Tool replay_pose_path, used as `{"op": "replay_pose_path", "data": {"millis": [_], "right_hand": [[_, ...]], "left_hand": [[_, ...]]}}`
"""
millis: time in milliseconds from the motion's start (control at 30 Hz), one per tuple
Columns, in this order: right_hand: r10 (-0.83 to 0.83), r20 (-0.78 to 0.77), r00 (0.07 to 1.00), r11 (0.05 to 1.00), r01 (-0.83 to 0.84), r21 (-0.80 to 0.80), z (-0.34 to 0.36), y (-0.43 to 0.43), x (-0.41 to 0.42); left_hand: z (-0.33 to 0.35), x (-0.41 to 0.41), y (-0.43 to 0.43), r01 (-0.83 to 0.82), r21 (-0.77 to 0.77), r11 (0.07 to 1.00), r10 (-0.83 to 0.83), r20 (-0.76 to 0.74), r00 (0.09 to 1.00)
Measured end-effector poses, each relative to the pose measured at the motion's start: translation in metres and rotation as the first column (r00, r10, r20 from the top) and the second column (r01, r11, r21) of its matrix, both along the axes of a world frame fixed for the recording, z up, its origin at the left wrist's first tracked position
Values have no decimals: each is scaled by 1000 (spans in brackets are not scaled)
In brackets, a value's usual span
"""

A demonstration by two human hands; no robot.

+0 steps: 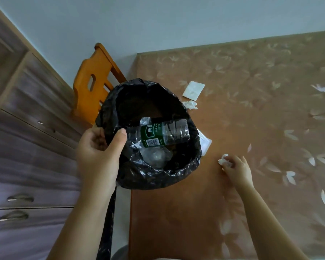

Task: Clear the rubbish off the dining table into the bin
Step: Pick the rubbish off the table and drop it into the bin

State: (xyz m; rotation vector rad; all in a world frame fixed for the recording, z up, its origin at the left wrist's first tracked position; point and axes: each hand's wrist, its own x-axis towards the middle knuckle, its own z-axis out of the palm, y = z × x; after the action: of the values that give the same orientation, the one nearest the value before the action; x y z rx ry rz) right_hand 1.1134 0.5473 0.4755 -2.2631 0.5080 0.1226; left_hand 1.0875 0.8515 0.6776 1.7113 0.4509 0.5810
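A bin (pixel 158 177) lined with a black bag is held at the left edge of the desk (pixel 251 113). Its near-left rim is gripped by the left hand (pixel 99 147), the thumb hooked inside the rim and the fingers (pixel 94 141) curled round the outside. Inside the bin, a clear plastic bottle (pixel 163 133) with a green label is seen lying on its side, with a crumpled clear wrapper (pixel 155 155) just near of it.

To the right of the bin, the right hand (pixel 236 167) is lowered onto the desk, and a crumpled white tissue (pixel 223 160) is pinched between its bent fingers (pixel 231 163). A white packet (pixel 206 143) lies on the desk, partly hidden behind the right rim of the bin. Farther away, a square white paper (pixel 193 90) and a smaller tissue scrap (pixel 190 104) lie just beside each other. An orange wooden chair (pixel 94 79) is set at the far left of the desk, and a chest of drawers (pixel 26 128) stands to the left.
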Motion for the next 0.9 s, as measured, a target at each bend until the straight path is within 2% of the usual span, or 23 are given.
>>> {"op": "replay_pose_path", "data": {"millis": [233,533,733,900], "right_hand": [[-107,76,991,988,98,116,20,11,-12],[-231,333,914,970,190,153,109,52,-34],[-227,498,837,958,100,267,177,101,-48],[-149,536,831,944,-42,327,212,150,-51]], "left_hand": [[-2,-5,9,32,-34,999,-32,9,999],[-4,-4,33,184,-74,980,-181,53,982],[-2,-10,51,294,-89,952,-291,37,956],[-2,-17,67,298,-85,951,-298,19,954]]}}
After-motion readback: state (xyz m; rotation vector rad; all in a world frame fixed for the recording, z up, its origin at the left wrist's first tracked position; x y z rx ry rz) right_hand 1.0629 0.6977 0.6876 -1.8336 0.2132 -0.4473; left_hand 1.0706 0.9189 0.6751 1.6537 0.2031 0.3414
